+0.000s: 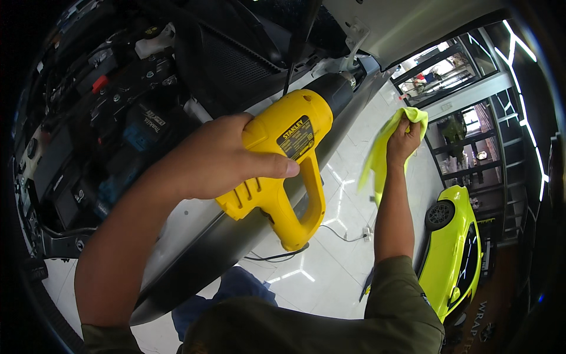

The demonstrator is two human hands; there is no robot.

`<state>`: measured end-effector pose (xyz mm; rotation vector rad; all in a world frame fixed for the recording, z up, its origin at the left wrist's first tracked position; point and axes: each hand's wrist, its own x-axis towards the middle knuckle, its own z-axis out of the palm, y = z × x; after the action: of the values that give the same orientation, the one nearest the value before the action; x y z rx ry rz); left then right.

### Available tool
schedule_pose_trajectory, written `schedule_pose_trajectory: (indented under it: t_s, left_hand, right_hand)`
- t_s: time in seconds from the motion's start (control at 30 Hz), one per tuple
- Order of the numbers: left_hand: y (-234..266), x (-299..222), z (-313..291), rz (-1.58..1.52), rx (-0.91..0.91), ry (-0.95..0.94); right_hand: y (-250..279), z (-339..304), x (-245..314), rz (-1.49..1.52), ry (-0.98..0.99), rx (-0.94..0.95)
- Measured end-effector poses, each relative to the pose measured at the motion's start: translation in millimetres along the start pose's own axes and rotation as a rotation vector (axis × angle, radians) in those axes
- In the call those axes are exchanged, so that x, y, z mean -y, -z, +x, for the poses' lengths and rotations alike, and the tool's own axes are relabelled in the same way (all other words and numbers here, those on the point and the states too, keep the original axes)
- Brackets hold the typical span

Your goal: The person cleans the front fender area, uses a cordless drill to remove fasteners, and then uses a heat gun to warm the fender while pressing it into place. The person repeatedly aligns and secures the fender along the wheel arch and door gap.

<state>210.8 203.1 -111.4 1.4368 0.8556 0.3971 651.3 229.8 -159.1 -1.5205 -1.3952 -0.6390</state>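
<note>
My left hand grips a yellow heat gun by its body, thumb across the side. The gun's black nozzle points up and right along the edge of a car's dark, film-covered fender. My right hand is stretched out farther along that edge and clutches a bright yellow-green cloth, which hangs down from the fist. The gun's black cord trails from the handle toward the floor.
An open engine bay with black covers, hoses and a red cap fills the upper left. A raised hood is overhead. Below lies a glossy white tiled floor. A lime-green car stands at right, near glass-fronted rooms.
</note>
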Motion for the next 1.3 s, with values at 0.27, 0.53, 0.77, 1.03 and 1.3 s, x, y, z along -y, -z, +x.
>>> schedule_pose_trajectory:
  t_s: [0.27, 0.53, 0.77, 1.03, 1.3]
  left_hand:
    - [-19, -17, 77, 0.066, 0.001, 0.008]
    - [-9, -29, 82, 0.139, 0.037, 0.026]
    - [44, -20, 6, 0.429, 0.11, -0.043]
    - [133, 14, -67, -0.083, 0.144, -0.002]
    - [203, 45, -64, -0.685, -0.153, -0.107]
  right_hand:
    - [-32, -4, -37, 0.026, -0.131, -0.001]
    - [8, -14, -2, 0.891, -0.664, 0.006]
    - [91, -49, 58, 0.781, -0.644, 0.616]
    - [98, -102, 303, 1.009, -0.546, 1.334]
    - [15, -99, 392, 0.73, -0.514, 0.993]
